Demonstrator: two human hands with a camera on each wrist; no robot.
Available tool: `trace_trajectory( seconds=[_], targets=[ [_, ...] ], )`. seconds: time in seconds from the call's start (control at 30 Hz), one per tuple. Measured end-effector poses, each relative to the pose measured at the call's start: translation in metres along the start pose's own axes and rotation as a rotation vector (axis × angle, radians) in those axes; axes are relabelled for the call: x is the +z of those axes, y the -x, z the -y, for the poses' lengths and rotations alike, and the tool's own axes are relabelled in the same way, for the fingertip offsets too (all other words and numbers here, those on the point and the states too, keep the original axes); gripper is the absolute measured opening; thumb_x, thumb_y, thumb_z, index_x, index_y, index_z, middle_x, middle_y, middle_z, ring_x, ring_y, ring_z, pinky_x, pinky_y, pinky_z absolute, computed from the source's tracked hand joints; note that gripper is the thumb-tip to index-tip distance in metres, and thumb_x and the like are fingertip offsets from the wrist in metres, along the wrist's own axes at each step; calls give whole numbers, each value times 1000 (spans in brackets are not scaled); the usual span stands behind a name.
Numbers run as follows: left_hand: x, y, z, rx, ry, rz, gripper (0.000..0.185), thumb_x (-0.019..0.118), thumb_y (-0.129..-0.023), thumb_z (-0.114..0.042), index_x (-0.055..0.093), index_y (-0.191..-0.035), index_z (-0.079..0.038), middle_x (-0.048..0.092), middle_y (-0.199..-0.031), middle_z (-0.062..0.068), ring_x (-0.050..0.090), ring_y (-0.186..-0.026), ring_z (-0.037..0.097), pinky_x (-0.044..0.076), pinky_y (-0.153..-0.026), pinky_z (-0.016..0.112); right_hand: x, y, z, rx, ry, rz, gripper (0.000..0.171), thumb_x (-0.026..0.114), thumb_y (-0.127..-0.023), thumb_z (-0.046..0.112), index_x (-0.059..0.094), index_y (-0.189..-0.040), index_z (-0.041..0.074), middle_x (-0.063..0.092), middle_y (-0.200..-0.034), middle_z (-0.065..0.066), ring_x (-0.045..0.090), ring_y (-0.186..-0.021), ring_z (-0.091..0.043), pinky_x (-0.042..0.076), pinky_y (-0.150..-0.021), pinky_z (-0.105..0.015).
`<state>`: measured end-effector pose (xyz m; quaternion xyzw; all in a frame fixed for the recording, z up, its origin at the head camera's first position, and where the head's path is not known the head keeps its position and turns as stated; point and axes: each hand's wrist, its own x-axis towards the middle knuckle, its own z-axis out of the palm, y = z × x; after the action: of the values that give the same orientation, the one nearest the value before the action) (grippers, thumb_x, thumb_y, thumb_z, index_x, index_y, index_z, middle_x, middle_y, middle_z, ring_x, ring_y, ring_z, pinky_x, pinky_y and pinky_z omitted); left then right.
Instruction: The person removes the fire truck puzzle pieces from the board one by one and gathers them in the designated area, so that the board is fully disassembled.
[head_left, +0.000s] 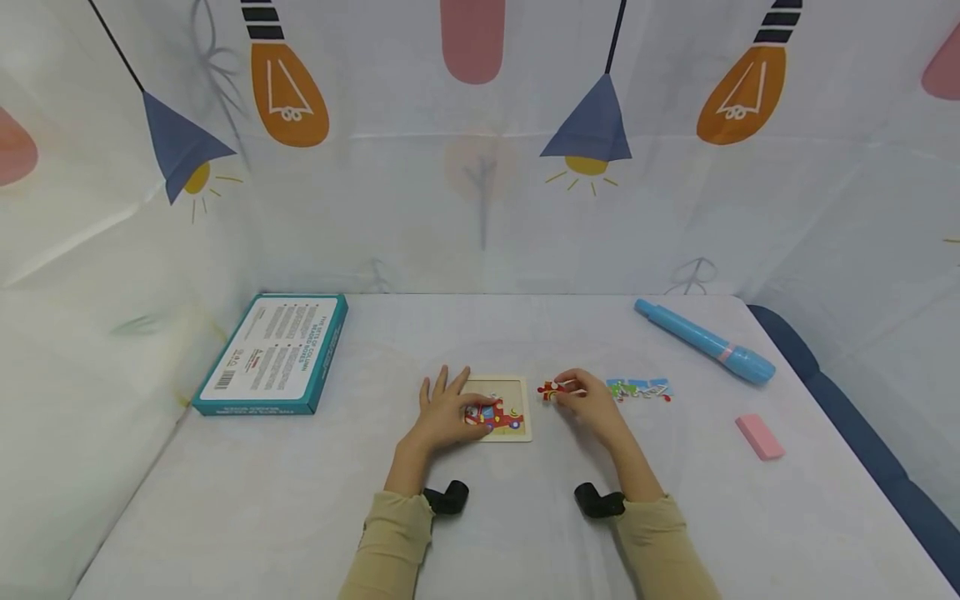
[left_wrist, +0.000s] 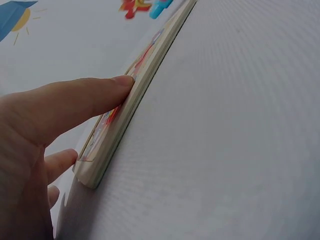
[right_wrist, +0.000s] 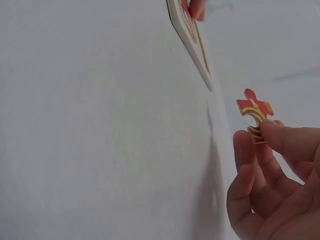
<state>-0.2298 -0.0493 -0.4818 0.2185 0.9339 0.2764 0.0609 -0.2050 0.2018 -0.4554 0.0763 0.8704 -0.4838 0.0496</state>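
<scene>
A wooden puzzle tray point(head_left: 528, 408) lies on the table, partly filled with pieces point(head_left: 510, 419) that form a red vehicle picture. My left hand point(head_left: 442, 414) reaches over its left side; in the left wrist view the straight thumb point(left_wrist: 95, 95) presses on the pieces near the frame's edge. Its other fingers are spread. Just right of the tray, my right hand point(head_left: 597, 408) pinches a red and yellow puzzle piece point(right_wrist: 257, 110) between thumb and fingers, its knob pointing up in the right wrist view. Several loose pieces point(head_left: 637, 388) lie behind that hand to the right.
A teal-edged box point(head_left: 273, 354) sits at the back left. Toward the back right lies a blue tube-shaped object point(head_left: 701, 340), with a pink block point(head_left: 760, 437) nearer the right edge. White cloth with printed lamps hangs behind the table.
</scene>
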Motion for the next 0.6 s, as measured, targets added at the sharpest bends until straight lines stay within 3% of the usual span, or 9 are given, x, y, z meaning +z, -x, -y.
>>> trace_trajectory(
  seconds=[0.33, 0.5, 0.6],
  targets=[
    [0, 1, -1, -2, 13, 6, 42, 73, -72, -40, 67, -112, -32, 27, -152, 10, 5, -143, 40, -2, -110, 61, -54, 15, -25, 48, 18, -100, 35, 56, -90, 12, 51, -123, 1, 57, -108, -19, 59, -76, -10, 46, -61, -23],
    [0, 0, 0, 2, 4, 2, 42, 73, -72, -42, 66, -113, -31, 27, -152, 10, 7, -142, 41, -1, -110, 62, -76, 21, -38, 142, -1, -167, 37, 56, -89, 10, 50, -123, -4, 59, -102, -13, 53, -70, 1, 46, -62, -18],
    [0, -1, 1, 5, 2, -2, 42, 73, -72, -42, 67, -112, -31, 28, -152, 11, 8, -142, 41, -1, -110, 62, -85, 25, -45, 191, 0, -199, 39, 55, -89, 9, 49, -125, -5, 57, -104, -15, 51, -74, 0, 45, -63, -15]
  ],
)
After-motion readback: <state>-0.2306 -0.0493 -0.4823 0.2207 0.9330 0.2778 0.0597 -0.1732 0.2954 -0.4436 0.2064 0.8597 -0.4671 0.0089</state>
